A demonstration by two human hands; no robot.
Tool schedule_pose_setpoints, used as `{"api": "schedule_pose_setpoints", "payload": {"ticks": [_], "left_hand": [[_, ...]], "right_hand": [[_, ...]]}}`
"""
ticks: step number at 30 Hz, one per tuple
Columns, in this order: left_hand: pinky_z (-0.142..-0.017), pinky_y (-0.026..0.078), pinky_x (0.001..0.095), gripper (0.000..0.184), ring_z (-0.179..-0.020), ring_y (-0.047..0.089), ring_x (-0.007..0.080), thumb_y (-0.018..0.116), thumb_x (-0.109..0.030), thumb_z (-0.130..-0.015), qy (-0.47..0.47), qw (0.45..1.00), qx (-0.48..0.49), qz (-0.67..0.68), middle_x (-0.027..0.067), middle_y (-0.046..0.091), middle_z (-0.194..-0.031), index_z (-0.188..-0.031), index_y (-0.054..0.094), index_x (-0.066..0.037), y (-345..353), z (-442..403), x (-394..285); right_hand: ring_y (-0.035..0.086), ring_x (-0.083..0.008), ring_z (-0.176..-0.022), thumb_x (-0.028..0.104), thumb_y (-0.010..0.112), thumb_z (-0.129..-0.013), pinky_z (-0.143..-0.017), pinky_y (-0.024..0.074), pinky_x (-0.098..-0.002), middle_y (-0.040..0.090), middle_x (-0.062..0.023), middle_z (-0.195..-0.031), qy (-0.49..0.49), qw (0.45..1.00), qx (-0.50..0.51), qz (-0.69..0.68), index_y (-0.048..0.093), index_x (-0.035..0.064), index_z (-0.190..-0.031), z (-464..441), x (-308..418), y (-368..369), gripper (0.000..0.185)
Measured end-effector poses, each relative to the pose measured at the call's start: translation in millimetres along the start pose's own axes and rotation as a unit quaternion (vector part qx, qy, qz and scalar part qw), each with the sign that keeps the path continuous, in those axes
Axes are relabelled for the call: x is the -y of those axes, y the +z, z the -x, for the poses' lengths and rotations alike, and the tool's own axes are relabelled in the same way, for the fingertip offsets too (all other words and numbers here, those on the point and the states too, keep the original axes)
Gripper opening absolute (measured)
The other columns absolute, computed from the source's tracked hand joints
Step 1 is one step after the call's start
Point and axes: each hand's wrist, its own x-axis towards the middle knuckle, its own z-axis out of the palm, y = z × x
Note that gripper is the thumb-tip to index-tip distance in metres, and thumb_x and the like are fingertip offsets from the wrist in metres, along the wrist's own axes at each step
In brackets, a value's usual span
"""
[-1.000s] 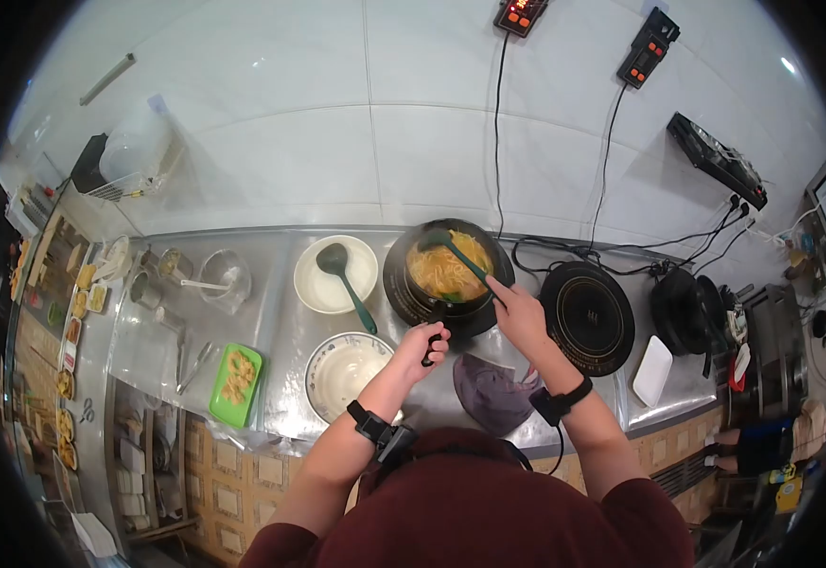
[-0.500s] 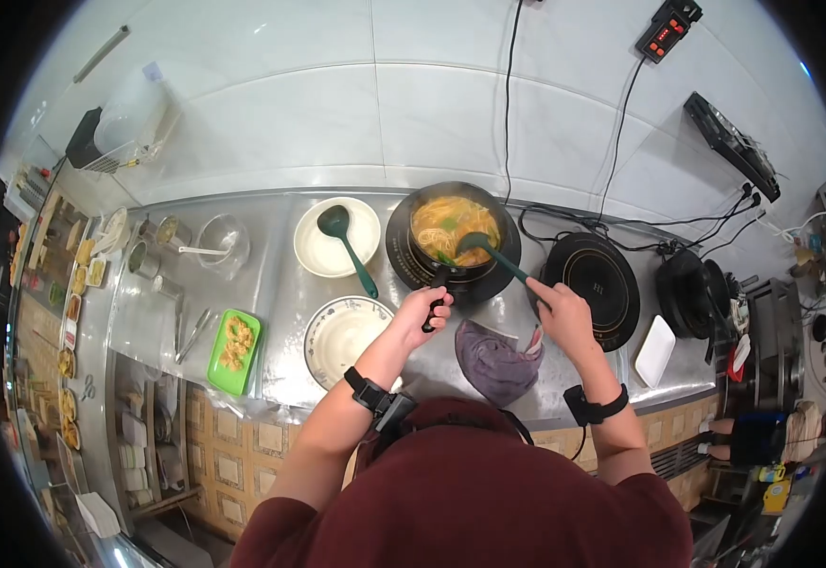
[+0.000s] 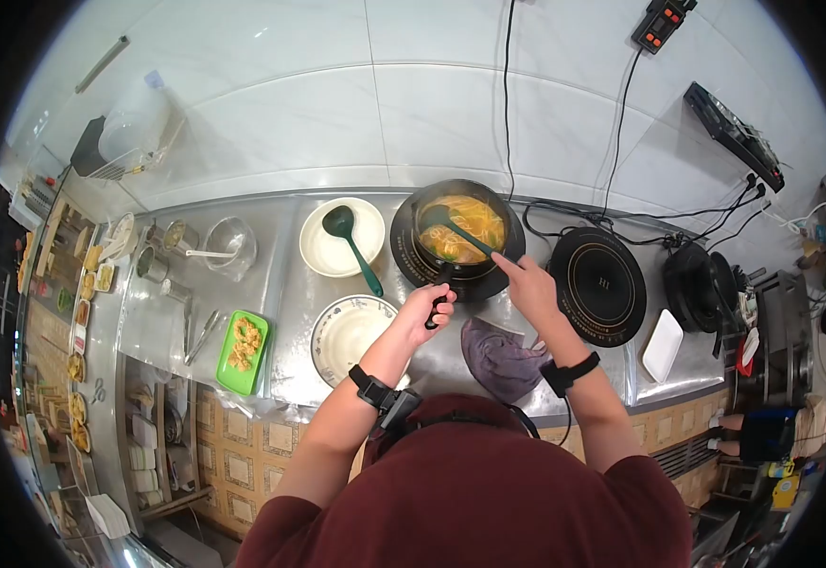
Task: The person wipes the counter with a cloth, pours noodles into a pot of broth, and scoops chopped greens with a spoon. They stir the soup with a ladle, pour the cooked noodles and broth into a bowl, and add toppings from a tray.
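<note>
My left hand [image 3: 429, 314] is wrapped round the black handle [image 3: 442, 284] of a pot [image 3: 424, 257]. The pot sits on a round black induction cooker and holds noodles in orange broth [image 3: 474, 227]. In my right hand [image 3: 531, 287] is the shaft of a dark green cooking spoon [image 3: 467, 233]; its head lies in the broth at the pot's left side. A rumpled purple-grey cloth [image 3: 498, 360] lies on the counter below my right hand. Left of the pot, a dark green ladle [image 3: 340, 223] rests in a white bowl [image 3: 314, 248]. A patterned bowl [image 3: 337, 341] stands nearer me.
A second round black cooker [image 3: 597, 286] is to the right, with cables [image 3: 564, 220] behind it. Beyond it are a white tray [image 3: 662, 346] and black pans [image 3: 692, 289]. At left are a green tray [image 3: 234, 377] of food, tongs [image 3: 203, 338] and a clear bowl [image 3: 231, 248].
My right hand has moved left and slightly up, carrying the spoon's head from the pot's right side to its left. The left hand stays on the handle.
</note>
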Motion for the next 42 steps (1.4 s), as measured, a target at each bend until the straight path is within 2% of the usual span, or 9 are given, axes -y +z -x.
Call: {"api": "schedule_pose_setpoints", "payload": {"ticks": [4, 11, 17, 26, 33, 36, 39, 40, 42], "left_hand": [[-0.035, 0.027, 0.0173, 0.008, -0.052, 0.037, 0.0052, 0.046, -0.012, -0.089, -0.004, 1.0, 0.006, 0.001, 0.0021, 0.049, -0.077, -0.086, 0.041, -0.007, -4, -1, 0], [-0.035, 0.027, 0.0176, 0.007, -0.051, 0.037, 0.0051, 0.046, -0.011, -0.09, -0.005, 0.999, 0.029, 0.018, 0.0017, 0.048, -0.075, -0.088, 0.04, -0.008, -4, -2, 0], [-0.035, 0.027, 0.0168, 0.007, -0.051, 0.037, 0.0049, 0.046, -0.011, -0.09, -0.011, 1.0, 0.005, -0.002, 0.0013, 0.048, -0.075, -0.087, 0.041, -0.008, 1, 1, -1], [-0.035, 0.026, 0.0167, 0.008, -0.051, 0.037, 0.0048, 0.047, -0.012, -0.089, -0.005, 1.0, -0.008, -0.003, 0.0016, 0.049, -0.076, -0.085, 0.041, -0.007, 0, -1, 0], [-0.035, 0.026, 0.0171, 0.009, -0.051, 0.036, 0.0047, 0.046, -0.013, -0.089, 0.002, 1.0, -0.009, -0.004, 0.0013, 0.049, -0.076, -0.084, 0.041, -0.007, -2, -2, 1], [-0.035, 0.026, 0.0174, 0.01, -0.051, 0.036, 0.0046, 0.045, -0.013, -0.09, -0.004, 1.0, -0.008, -0.008, 0.0008, 0.048, -0.075, -0.083, 0.041, -0.006, -1, -2, 1], [-0.035, 0.026, 0.0176, 0.011, -0.05, 0.036, 0.0048, 0.045, -0.013, -0.09, -0.009, 1.0, 0.003, -0.003, 0.0006, 0.047, -0.074, -0.083, 0.042, -0.006, -4, -4, 2], [-0.035, 0.026, 0.0176, 0.011, -0.05, 0.036, 0.0049, 0.045, -0.013, -0.09, -0.008, 1.0, -0.001, -0.003, 0.0006, 0.047, -0.074, -0.083, 0.042, -0.006, -3, -4, 2], [-0.035, 0.026, 0.0176, 0.011, -0.05, 0.036, 0.005, 0.045, -0.013, -0.09, -0.005, 1.0, -0.011, -0.003, 0.0006, 0.047, -0.074, -0.083, 0.042, -0.006, -1, -3, 3]], "right_hand": [[0.054, -0.0261, -0.06, 0.006, 0.057, -0.074, -0.052, 0.0446, -0.0357, 0.047, -0.0086, -0.071, 0.0, 0.997, 0.024, 0.069, 0.058, 0.0262, -0.114, 25, -18, -25, 0.045], [0.055, -0.0276, -0.064, 0.006, 0.058, -0.073, -0.057, 0.0448, -0.0365, 0.048, -0.0097, -0.067, 0.041, 0.995, 0.054, -0.072, 0.062, 0.0213, -0.11, 32, -18, -79, 0.04], [0.057, -0.0288, -0.069, 0.01, 0.057, -0.075, -0.061, 0.0465, -0.0378, 0.05, -0.0108, -0.073, 0.03, 0.989, 0.086, -0.112, 0.058, 0.0241, -0.114, 8, -4, -27, 0.041], [0.06, -0.0268, -0.063, 0.005, 0.051, -0.075, -0.053, 0.0481, -0.0361, 0.053, -0.011, -0.077, -0.02, 0.987, 0.072, 0.143, 0.05, 0.0245, -0.123, -14, -28, -6, 0.052], [0.063, -0.0279, -0.068, 0.008, 0.051, -0.075, -0.056, 0.0496, -0.0388, 0.06, -0.0144, -0.07, -0.005, 0.959, 0.221, 0.178, 0.054, 0.0178, -0.119, -19, -12, -67, 0.045], [0.063, -0.0295, -0.068, 0.011, 0.054, -0.073, -0.057, 0.0491, -0.0402, 0.061, -0.0171, -0.07, -0.053, 0.964, 0.244, 0.087, 0.057, 0.0144, -0.115, -28, -17, -79, 0.042], [0.056, -0.0223, -0.049, 0.016, 0.055, -0.077, -0.044, 0.0439, -0.0332, 0.059, -0.0131, -0.064, -0.061, 0.951, 0.284, -0.105, 0.055, 0.01, -0.115, -42, -39, -54, 0.038], [0.05, -0.0181, -0.044, 0.017, 0.054, -0.079, -0.041, 0.0389, -0.0302, 0.057, -0.011, -0.062, 0.065, 0.915, 0.332, -0.22, 0.055, 0.0078, -0.11, -44, -34, -57, 0.033], [0.038, -0.0098, -0.035, 0.02, 0.053, -0.082, -0.033, 0.0289, -0.0241, 0.053, -0.0067, -0.058, 0.307, 0.755, 0.394, -0.424, 0.054, 0.0033, -0.101, -49, -20, -62, 0.025]]}}
